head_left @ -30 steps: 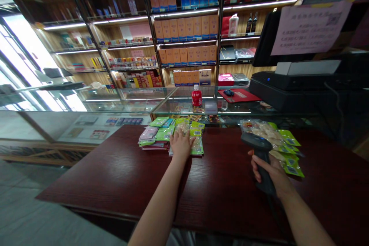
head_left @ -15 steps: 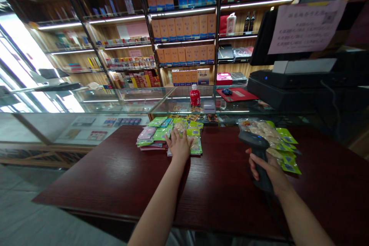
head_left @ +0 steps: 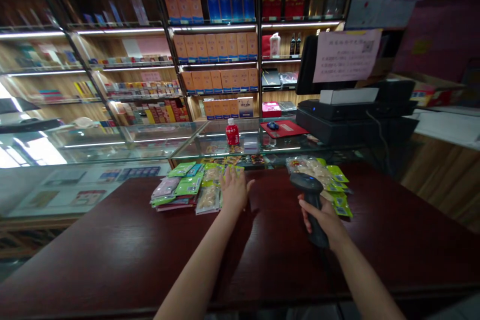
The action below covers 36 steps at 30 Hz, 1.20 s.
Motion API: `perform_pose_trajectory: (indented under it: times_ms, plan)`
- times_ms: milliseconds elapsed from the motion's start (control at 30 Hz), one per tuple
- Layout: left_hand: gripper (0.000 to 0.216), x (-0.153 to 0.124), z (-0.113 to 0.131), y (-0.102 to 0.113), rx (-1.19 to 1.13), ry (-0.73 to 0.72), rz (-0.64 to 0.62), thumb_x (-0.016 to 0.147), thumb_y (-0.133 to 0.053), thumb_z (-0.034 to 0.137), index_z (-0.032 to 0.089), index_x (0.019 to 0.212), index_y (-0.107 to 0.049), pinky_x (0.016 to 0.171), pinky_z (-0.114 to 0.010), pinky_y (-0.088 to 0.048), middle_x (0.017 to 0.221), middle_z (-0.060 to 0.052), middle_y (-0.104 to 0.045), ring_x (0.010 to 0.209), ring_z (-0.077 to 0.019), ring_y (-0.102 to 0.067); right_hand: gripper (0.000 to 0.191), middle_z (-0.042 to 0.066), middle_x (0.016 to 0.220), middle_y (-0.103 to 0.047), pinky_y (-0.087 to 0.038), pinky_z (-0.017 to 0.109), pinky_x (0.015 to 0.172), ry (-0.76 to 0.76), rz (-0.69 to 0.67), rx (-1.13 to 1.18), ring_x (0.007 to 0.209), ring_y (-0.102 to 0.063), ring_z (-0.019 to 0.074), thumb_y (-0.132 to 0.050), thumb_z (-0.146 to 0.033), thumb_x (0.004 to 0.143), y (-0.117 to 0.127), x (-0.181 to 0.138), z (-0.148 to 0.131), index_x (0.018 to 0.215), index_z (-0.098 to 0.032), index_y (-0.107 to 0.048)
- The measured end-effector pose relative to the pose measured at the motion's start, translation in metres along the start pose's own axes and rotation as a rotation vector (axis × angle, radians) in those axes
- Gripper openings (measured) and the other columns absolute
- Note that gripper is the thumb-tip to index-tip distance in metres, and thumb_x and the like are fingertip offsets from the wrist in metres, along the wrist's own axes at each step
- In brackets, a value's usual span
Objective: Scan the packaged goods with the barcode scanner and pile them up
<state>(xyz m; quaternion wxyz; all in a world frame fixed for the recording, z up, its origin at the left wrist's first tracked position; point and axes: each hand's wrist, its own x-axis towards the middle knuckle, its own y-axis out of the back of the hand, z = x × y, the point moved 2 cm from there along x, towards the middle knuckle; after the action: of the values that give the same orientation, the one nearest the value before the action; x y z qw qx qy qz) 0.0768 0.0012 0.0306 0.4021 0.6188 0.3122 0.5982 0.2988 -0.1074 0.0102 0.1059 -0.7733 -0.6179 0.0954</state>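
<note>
My left hand [head_left: 234, 191] lies flat with fingers spread on the right part of a pile of green and pink snack packets [head_left: 187, 187] on a dark red wooden table [head_left: 112, 250]. My right hand [head_left: 322, 219] grips the handle of a black barcode scanner [head_left: 311, 197], held upright above the table. Just behind the scanner lies a second heap of clear and green snack packets [head_left: 322, 174].
A glass display counter [head_left: 150, 137] runs behind the table, with a red bottle [head_left: 232, 133] and a red mat [head_left: 283, 128] on it. A black till with monitor and pink notice [head_left: 348, 55] stands at the right. Shelves of boxes [head_left: 217, 55] fill the back wall.
The view has swung to the right, so everything sits further left. My left hand stays on the packet pile and my right hand still holds the scanner.
</note>
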Motion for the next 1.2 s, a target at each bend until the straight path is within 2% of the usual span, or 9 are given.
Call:
perform_pose_trajectory:
  times_ms: [100, 300, 467, 633, 767, 900, 1067, 1200]
  plan:
    - [0.054, 0.002, 0.038, -0.004, -0.121, -0.115, -0.036, 0.092, -0.043, 0.049, 0.017, 0.136, -0.050, 0.113, -0.051, -0.023, 0.145, -0.017, -0.043, 0.140, -0.0324, -0.031, 0.048, -0.007, 0.050, -0.055, -0.038, 0.018, 0.030, 0.030, 0.064, -0.005, 0.034, -0.047, 0.0082, -0.083, -0.046, 0.061, 0.017, -0.011, -0.006, 0.092, -0.019, -0.058]
    - [0.047, 0.009, 0.116, -0.020, -0.289, -0.356, -0.083, 0.092, -0.047, 0.042, 0.016, 0.131, -0.051, 0.111, -0.046, -0.029, 0.140, -0.015, -0.048, 0.136, -0.0297, -0.037, 0.051, -0.007, 0.050, -0.056, -0.040, 0.019, 0.032, 0.060, 0.199, 0.056, 0.036, -0.049, 0.0092, -0.084, -0.044, 0.061, 0.062, -0.026, -0.012, 0.097, -0.018, -0.058]
    - [0.039, 0.038, 0.177, -0.029, -0.346, -0.511, -0.094, 0.092, -0.047, 0.035, 0.014, 0.124, -0.054, 0.106, -0.040, -0.036, 0.130, -0.016, -0.055, 0.125, -0.0273, -0.046, 0.047, -0.007, 0.053, -0.055, -0.040, 0.019, 0.034, 0.070, 0.212, 0.095, 0.037, -0.048, 0.0086, -0.083, -0.043, 0.065, 0.087, -0.027, -0.015, 0.096, -0.018, -0.058]
    - [0.034, 0.070, 0.225, -0.041, -0.322, -0.575, -0.165, 0.092, -0.046, 0.034, 0.013, 0.117, -0.057, 0.102, -0.039, -0.038, 0.121, -0.015, -0.058, 0.118, -0.0268, -0.050, 0.046, -0.007, 0.053, -0.055, -0.039, 0.019, 0.033, 0.078, 0.249, 0.100, 0.037, -0.047, 0.0083, -0.082, -0.042, 0.066, 0.104, -0.027, -0.017, 0.096, -0.018, -0.057]
    - [0.040, 0.083, 0.241, -0.051, -0.283, -0.557, -0.293, 0.088, -0.054, 0.033, 0.014, 0.123, -0.053, 0.106, -0.043, -0.033, 0.131, -0.016, -0.053, 0.129, -0.0296, -0.041, 0.046, -0.007, 0.053, -0.055, -0.039, 0.019, 0.034, 0.077, 0.274, 0.094, 0.037, -0.048, 0.0079, -0.081, -0.043, 0.068, 0.114, -0.027, -0.020, 0.097, -0.017, -0.057]
    - [0.041, 0.087, 0.242, -0.053, -0.246, -0.519, -0.412, 0.086, -0.057, 0.036, 0.016, 0.122, -0.055, 0.099, -0.044, -0.038, 0.126, -0.016, -0.055, 0.121, -0.0315, -0.048, 0.046, -0.008, 0.052, -0.055, -0.039, 0.019, 0.034, 0.091, 0.286, 0.123, 0.037, -0.047, 0.0077, -0.082, -0.042, 0.067, 0.119, -0.028, -0.020, 0.097, -0.018, -0.057]
    - [0.046, 0.089, 0.243, -0.048, -0.211, -0.518, -0.398, 0.081, -0.063, 0.036, 0.018, 0.123, -0.055, 0.095, -0.043, -0.042, 0.124, -0.016, -0.053, 0.117, -0.0313, -0.049, 0.045, -0.008, 0.052, -0.054, -0.039, 0.019, 0.034, 0.092, 0.300, 0.145, 0.036, -0.046, 0.0077, -0.082, -0.041, 0.066, 0.117, -0.026, -0.018, 0.095, -0.018, -0.057]
    - [0.051, 0.090, 0.243, -0.044, -0.195, -0.471, -0.323, 0.073, -0.072, 0.039, 0.020, 0.118, -0.057, 0.093, -0.044, -0.043, 0.124, -0.015, -0.050, 0.118, -0.0323, -0.047, 0.044, -0.008, 0.052, -0.055, -0.039, 0.019, 0.034, 0.093, 0.302, 0.147, 0.037, -0.046, 0.0076, -0.082, -0.041, 0.066, 0.112, -0.025, -0.020, 0.094, -0.018, -0.057]
